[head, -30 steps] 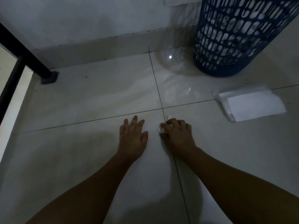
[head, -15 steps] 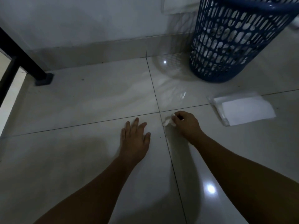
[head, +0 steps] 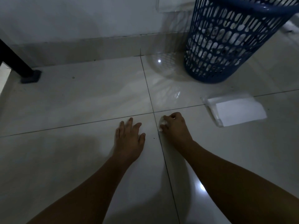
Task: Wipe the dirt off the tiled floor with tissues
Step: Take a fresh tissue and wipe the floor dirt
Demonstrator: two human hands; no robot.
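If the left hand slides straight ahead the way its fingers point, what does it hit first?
Nothing nearby: past the left hand lies bare pale tiled floor, then probably the grey skirting board.

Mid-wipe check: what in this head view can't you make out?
Head view, dim light.
Tissue: mostly covered by the right hand; its dirty side is hidden.
Floor under the left hand: covered by the palm.
Basket: top cut off by the upper edge; contents only pale scraps through slots.
Speck by the grout line: too small to identify.
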